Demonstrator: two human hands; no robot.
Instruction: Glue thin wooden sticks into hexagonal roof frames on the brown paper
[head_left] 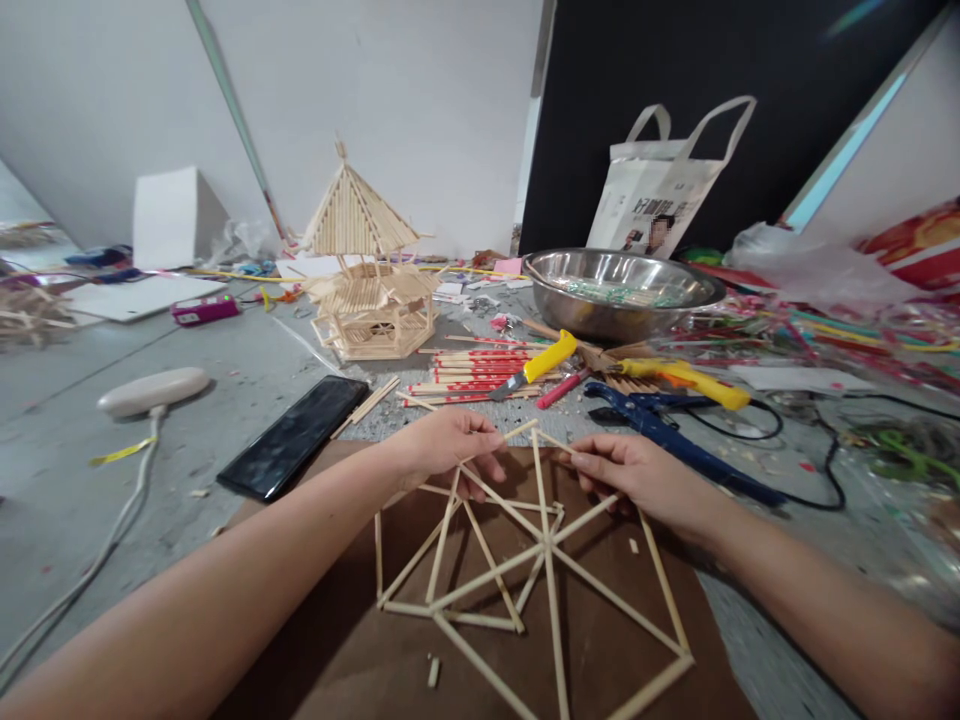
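A flat frame of thin wooden sticks, spokes meeting at a hub inside a polygon rim, lies on a brown cardboard sheet. My left hand pinches a short stick at the frame's far edge, fingers closed on it. My right hand is closed too, pinching the other end of the far rim stick and resting on a spoke. Both hands sit at the frame's top, about a hand's width apart.
A black phone lies left of the cardboard. Beyond are a stick pavilion model, red-printed chopsticks, a yellow-handled knife, blue pliers, a yellow tool, a steel bowl and a tote bag.
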